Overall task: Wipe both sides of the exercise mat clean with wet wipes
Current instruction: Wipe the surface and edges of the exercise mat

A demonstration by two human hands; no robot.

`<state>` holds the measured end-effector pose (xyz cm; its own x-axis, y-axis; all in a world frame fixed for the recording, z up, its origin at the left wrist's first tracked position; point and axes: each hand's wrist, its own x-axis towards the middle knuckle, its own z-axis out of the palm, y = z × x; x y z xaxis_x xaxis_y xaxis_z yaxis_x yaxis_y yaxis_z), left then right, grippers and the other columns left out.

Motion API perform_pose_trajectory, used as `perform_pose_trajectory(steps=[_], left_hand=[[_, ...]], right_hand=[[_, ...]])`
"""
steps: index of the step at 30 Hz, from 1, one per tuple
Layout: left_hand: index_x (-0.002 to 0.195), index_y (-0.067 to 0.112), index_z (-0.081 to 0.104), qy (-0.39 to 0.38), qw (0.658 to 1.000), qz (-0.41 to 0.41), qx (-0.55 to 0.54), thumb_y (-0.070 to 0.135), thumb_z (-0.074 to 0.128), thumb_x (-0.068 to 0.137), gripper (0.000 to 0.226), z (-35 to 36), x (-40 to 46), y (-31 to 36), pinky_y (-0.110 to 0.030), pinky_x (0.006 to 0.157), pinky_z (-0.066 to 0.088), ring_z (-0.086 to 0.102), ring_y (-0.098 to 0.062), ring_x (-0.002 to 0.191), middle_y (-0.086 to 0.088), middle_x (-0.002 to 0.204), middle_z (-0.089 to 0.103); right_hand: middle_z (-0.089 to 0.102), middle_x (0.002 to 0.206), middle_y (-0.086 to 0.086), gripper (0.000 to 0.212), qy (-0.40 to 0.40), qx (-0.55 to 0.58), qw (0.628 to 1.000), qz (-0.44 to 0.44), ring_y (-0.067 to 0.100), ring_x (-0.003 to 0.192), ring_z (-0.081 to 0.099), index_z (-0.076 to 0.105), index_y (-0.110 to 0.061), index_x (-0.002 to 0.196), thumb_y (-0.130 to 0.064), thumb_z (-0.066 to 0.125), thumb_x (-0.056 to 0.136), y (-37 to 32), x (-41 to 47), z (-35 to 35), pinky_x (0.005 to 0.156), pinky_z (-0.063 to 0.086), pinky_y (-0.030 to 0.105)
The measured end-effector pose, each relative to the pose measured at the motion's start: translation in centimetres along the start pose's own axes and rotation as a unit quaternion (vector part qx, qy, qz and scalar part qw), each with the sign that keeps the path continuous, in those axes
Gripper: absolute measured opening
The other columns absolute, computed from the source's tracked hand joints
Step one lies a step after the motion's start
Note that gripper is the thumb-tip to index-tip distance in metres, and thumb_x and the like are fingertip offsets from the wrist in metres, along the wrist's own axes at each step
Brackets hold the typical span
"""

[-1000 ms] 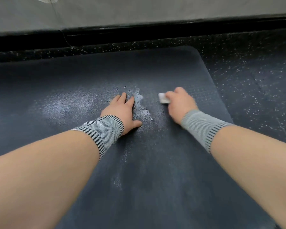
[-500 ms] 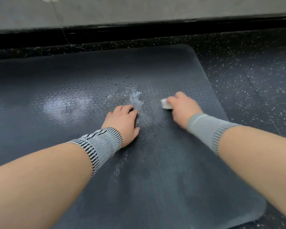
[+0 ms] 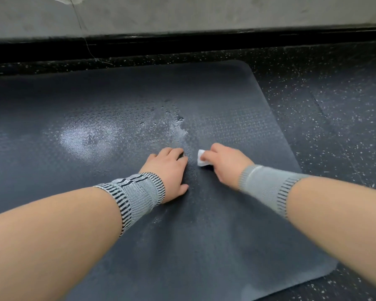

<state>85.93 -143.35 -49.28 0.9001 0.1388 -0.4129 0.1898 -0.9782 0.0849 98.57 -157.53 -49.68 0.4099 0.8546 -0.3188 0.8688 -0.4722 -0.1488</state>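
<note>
A dark exercise mat (image 3: 204, 235) fills most of the frame, lying flat on speckled black floor (image 3: 334, 105), with a wet sheen left of centre. At centre, the left hand (image 3: 168, 168) rests palm-down, fingers together and bent. Beside it, the right hand (image 3: 225, 162) pinches a folded white wet wipe (image 3: 201, 158) against the mat.

Both arms reach out over the mat (image 3: 204, 235). Left hand (image 3: 168, 170) lies palm down on it, fingers loosely bent. Right hand (image 3: 224, 162), just beside, pinches a white wipe (image 3: 201, 158) against the mat. Knit bands on both wrists.
</note>
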Motion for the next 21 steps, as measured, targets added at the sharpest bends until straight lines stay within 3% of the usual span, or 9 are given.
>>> perform_pose_trajectory(steps=[6, 10, 12, 15, 19, 21], left_hand=[[0.153, 0.021, 0.01, -0.057, 0.998, 0.009, 0.018, 0.064, 0.063, 0.078, 0.102, 0.4, -0.8, 0.4, -0.051, 0.113, 0.028, 0.008, -0.022, 0.147, 0.001, 0.162, 0.002], [0.153, 0.018, 0.01, -0.07, 0.997, 0.005, 0.031, 0.062, 0.064, 0.079, 0.102, 0.1, -0.5, 0.7, -0.05, 0.114, 0.028, 0.008, -0.023, 0.147, -0.001, 0.162, 0.0], [0.153, 0.017, 0.011, -0.074, 0.996, 0.002, 0.039, 0.062, 0.065, 0.079, 0.103, 0.1, -0.4, 1.0, -0.049, 0.113, 0.029, 0.009, -0.023, 0.147, -0.002, 0.162, 0.001], [0.154, 0.016, 0.01, -0.082, 0.996, -0.004, 0.042, 0.06, 0.066, 0.079, 0.104, 0.0, -0.2, 1.2, -0.049, 0.114, 0.028, 0.009, -0.024, 0.147, -0.003, 0.162, 0.001], [0.154, 0.016, 0.008, -0.09, 0.995, -0.008, 0.031, 0.059, 0.067, 0.079, 0.104, -0.2, -0.3, 1.3, -0.05, 0.115, 0.025, 0.006, -0.023, 0.148, -0.004, 0.162, 0.0], [0.154, 0.017, 0.007, -0.091, 0.995, -0.007, 0.037, 0.059, 0.065, 0.081, 0.103, -0.2, -0.4, 1.3, -0.051, 0.115, 0.025, 0.005, -0.023, 0.148, -0.003, 0.162, -0.002]], right_hand=[[0.047, 0.109, 0.008, 0.038, -0.042, -0.063, 0.992, 0.098, 0.03, 0.095, 0.056, 0.043, -0.015, 0.117, -0.005, 0.057, 0.084, 2.8, 0.2, -2.4, 0.074, 0.043, 0.036], [0.047, 0.103, 0.004, 0.033, 0.022, 0.066, 0.965, 0.251, 0.024, 0.085, 0.05, 0.048, -0.013, 0.116, -0.01, 0.058, 0.085, -0.1, 0.4, -0.6, 0.069, 0.037, 0.031], [0.047, 0.103, 0.004, 0.031, 0.069, 0.124, 0.949, 0.283, 0.021, 0.081, 0.045, 0.051, -0.014, 0.115, -0.01, 0.058, 0.084, -1.9, 0.0, 0.8, 0.07, 0.035, 0.028], [0.046, 0.102, 0.003, 0.033, 0.091, 0.134, 0.966, 0.203, 0.024, 0.085, 0.053, 0.053, -0.019, 0.118, -0.011, 0.055, 0.086, -4.2, -0.5, 2.0, 0.07, 0.032, 0.027], [0.048, 0.109, 0.005, 0.037, 0.029, 0.066, 0.997, 0.039, 0.029, 0.093, 0.055, 0.053, -0.02, 0.123, -0.009, 0.051, 0.088, -3.4, -1.3, 1.9, 0.071, 0.034, 0.029], [0.047, 0.11, 0.004, 0.038, 0.01, 0.03, 1.0, 0.002, 0.027, 0.094, 0.053, 0.055, -0.022, 0.122, -0.008, 0.052, 0.087, -1.4, -1.9, 1.6, 0.074, 0.036, 0.029]])
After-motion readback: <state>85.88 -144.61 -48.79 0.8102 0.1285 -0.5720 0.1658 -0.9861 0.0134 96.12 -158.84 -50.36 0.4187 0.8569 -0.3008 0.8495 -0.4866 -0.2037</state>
